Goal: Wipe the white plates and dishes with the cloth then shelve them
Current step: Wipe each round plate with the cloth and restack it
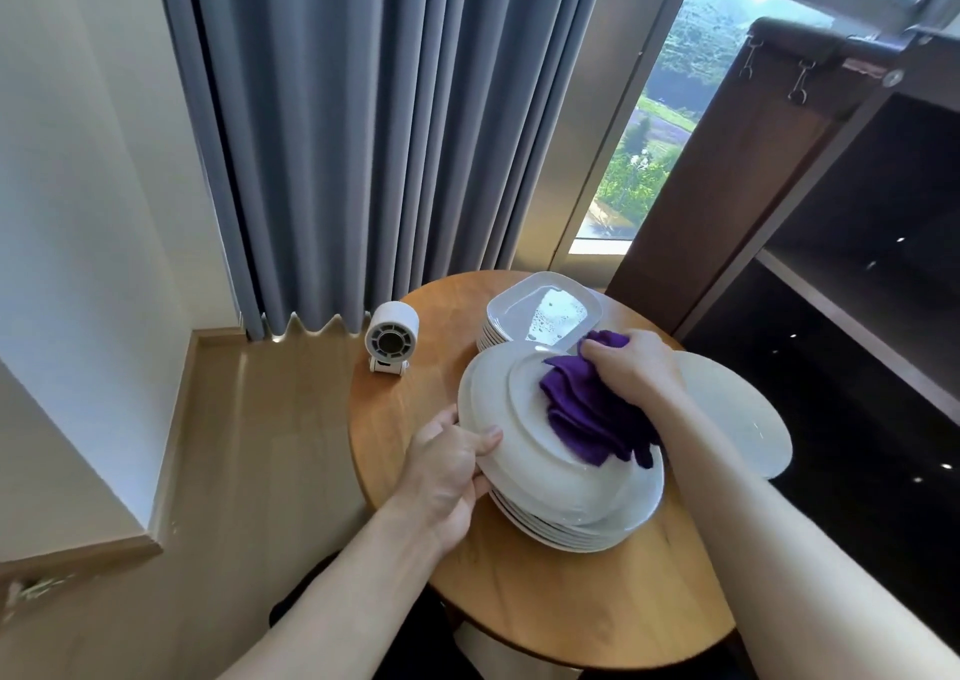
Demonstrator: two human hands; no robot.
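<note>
Round wooden table (545, 601) seen from above. The left hand (447, 477) grips the near-left rim of the top plate (519, 451) on a stack of round white plates (571, 534). The right hand (631, 367) presses a bunched purple cloth (587, 414) onto that plate. Behind lies a stack of square plates (545, 310); to the left stands a small white device (390, 334); to the right is a dark shelf unit (727, 186).
</note>
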